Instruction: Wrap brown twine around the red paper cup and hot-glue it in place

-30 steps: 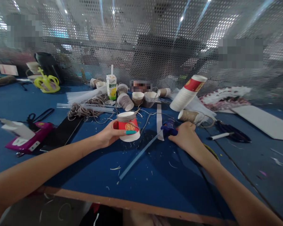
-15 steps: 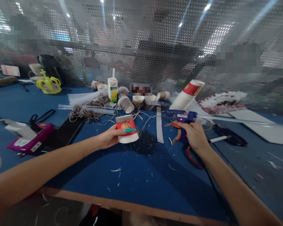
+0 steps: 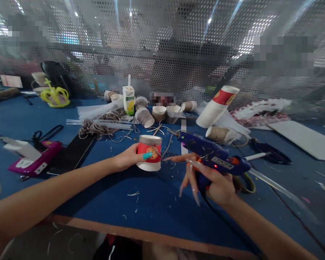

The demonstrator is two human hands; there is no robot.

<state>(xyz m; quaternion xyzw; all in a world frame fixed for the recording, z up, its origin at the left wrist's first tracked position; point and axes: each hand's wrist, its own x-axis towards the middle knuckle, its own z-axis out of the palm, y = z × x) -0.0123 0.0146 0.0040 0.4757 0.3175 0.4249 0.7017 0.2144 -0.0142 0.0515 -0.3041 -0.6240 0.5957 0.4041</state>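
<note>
My left hand (image 3: 130,157) grips a red and white paper cup (image 3: 148,164) from its left side, thumb across the front. Grey cord (image 3: 151,139) is wound round the cup's upper end, and a loose length of it hangs along the right side. In my right hand (image 3: 219,184) is a blue hot glue gun (image 3: 211,153), its small red light lit and its nozzle pointing left, above and right of the cup. A clear glue stick (image 3: 281,193) sticks out of the gun's back. My right forefinger stretches toward the cup.
A tilted stack of paper cups (image 3: 211,112) stands at the back right. Cord-wrapped cups (image 3: 144,117), a drink carton (image 3: 129,101) and a tangle of grey cord (image 3: 94,128) lie behind my hands. At left are a purple power strip (image 3: 40,159) and a yellow crown-shaped piece (image 3: 55,96).
My right hand has brought the glue gun closer and turned it toward the cup. My left hand has shifted slightly right, and the cup stands more upright, facing forward.
</note>
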